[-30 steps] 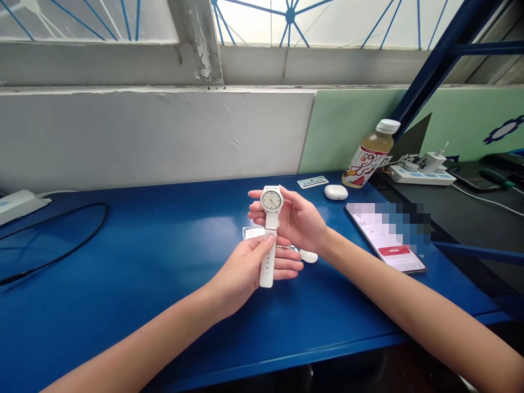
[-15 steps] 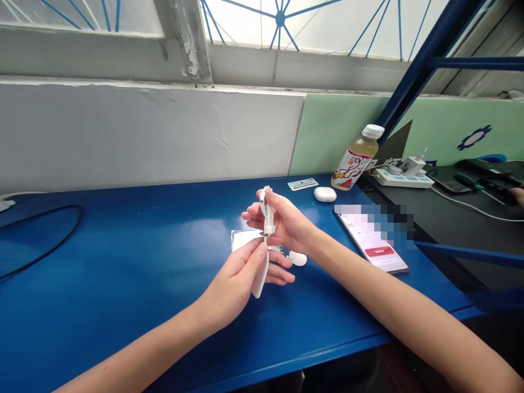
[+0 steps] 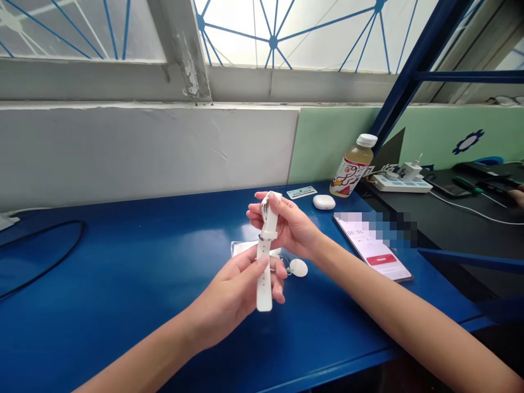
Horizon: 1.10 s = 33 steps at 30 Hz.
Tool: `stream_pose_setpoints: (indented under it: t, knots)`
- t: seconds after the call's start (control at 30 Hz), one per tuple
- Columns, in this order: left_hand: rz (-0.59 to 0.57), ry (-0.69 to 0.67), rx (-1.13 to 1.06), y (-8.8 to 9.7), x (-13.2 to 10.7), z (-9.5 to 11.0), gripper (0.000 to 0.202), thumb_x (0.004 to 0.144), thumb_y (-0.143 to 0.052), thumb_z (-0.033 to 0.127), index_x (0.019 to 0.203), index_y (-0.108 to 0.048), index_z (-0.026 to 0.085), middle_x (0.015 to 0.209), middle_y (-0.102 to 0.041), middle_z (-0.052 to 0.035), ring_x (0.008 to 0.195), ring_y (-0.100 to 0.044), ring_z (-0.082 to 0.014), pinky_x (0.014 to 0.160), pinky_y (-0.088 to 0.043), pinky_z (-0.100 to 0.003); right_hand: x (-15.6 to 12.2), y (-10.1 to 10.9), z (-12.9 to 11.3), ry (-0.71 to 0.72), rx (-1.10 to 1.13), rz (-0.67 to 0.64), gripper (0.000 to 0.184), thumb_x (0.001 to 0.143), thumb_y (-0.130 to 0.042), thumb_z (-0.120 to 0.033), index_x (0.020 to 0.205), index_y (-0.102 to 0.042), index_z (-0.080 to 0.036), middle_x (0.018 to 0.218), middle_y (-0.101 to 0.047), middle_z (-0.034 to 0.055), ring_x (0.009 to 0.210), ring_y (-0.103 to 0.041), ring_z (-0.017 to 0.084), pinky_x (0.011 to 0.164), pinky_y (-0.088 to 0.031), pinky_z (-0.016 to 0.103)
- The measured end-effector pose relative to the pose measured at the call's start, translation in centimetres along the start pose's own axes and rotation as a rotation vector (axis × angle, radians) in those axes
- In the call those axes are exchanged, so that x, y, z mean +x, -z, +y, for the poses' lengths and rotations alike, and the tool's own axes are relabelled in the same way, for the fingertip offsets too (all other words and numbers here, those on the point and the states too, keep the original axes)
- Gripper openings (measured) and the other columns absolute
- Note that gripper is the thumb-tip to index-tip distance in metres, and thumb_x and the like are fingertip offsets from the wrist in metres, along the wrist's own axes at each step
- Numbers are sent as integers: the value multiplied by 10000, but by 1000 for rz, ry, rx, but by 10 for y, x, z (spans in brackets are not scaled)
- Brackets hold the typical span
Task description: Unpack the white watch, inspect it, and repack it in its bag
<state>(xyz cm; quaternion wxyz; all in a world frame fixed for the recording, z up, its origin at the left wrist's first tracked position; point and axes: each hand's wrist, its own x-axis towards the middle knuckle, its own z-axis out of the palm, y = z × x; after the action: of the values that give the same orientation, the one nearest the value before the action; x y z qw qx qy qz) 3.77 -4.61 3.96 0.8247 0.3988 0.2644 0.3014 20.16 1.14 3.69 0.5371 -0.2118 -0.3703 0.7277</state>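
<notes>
Both hands hold a white strap (image 3: 264, 292) with a row of small holes, a metal buckle and a keeper loop, much like a small collar or watch band. My left hand (image 3: 229, 292) pinches its holed part between thumb and fingers, and the free end hangs below. My right hand (image 3: 292, 221) grips the upper, buckle end between thumb and forefinger, its other fingers loosely spread behind. Behind the hands, a white round tag (image 3: 298, 267) lies on the blue table (image 3: 123, 305). A clear packet with a white card (image 3: 241, 247) is partly covered by my left hand.
A white earbud case (image 3: 323, 202), a small card (image 3: 302, 192), a drink bottle (image 3: 352, 166) and a phone (image 3: 380, 256) stand or lie to the right. A power strip (image 3: 403, 183) sits beyond them. At left runs a black cable (image 3: 49, 275). Part of another person's hand (image 3: 519, 195) shows far right.
The strap has turned from edge-on to show its flat, holed face, and its lower end hangs straighter. Both hands still grip it. The camera view has tilted slightly up.
</notes>
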Motion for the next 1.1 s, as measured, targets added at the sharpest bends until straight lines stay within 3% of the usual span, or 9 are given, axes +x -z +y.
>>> stream_pose_setpoints:
  t: [0.13, 0.27, 0.33, 0.5, 0.73, 0.9, 1.1]
  knots:
    - [38, 1, 60, 2, 2, -1, 176, 997, -558, 303, 1031, -643, 152, 864, -664, -31, 658, -611, -105, 710, -531, -261, -5, -3, 2, -93, -27, -163, 324, 902, -642, -466, 1079, -728, -209, 1033, -773, 45, 1000, -710, 177, 934, -543, 333]
    - [29, 18, 124, 4, 4, 0, 297, 1001, -545, 359, 933, -697, 113, 696, -657, -32, 618, -618, -112, 665, -536, -235, -7, -3, 5, -181, -93, -283, 287, 935, -624, -359, 1151, -702, -187, 1094, -760, 64, 1025, -704, 182, 982, -517, 362]
    - [13, 39, 134, 3, 5, 1, 329, 1007, -536, 360, 937, -715, 93, 703, -682, -55, 641, -641, -116, 670, -540, -221, -7, -3, 5, -190, -78, -272, 263, 957, -592, -319, 1171, -689, -200, 1100, -758, 59, 1049, -696, 183, 968, -524, 371]
    - [13, 56, -17, 2, 6, 2, 248, 1017, -515, 233, 1044, -715, 87, 990, -746, -135, 843, -717, -173, 802, -575, -286, -6, -3, 2, -130, -46, -228, 266, 948, -605, -274, 1196, -676, -211, 1087, -768, 53, 1093, -684, 173, 998, -504, 351]
    - [-25, 55, -26, 4, 5, 0, 251, 1015, -525, 249, 1091, -689, 75, 1086, -734, -194, 978, -726, -247, 873, -563, -347, -7, -5, -3, -143, -112, -181, 278, 918, -646, -339, 1131, -709, -171, 991, -787, 68, 998, -719, 182, 996, -509, 364]
    - [-67, 86, 5, 3, 4, -3, 243, 998, -558, 254, 1123, -673, 80, 1124, -719, -195, 1002, -717, -260, 887, -550, -368, -5, -7, -4, -124, -59, -191, 222, 924, -629, -248, 1116, -701, -159, 1150, -748, 88, 1095, -693, 198, 1007, -510, 346]
    - [-102, 77, 12, 6, 4, -5, 265, 996, -558, 276, 1133, -661, 75, 1149, -703, -207, 1038, -701, -286, 923, -523, -412, -4, -5, -6, -136, -52, -180, 283, 929, -595, -190, 1205, -647, -157, 1122, -749, 86, 956, -733, 180, 891, -577, 317]
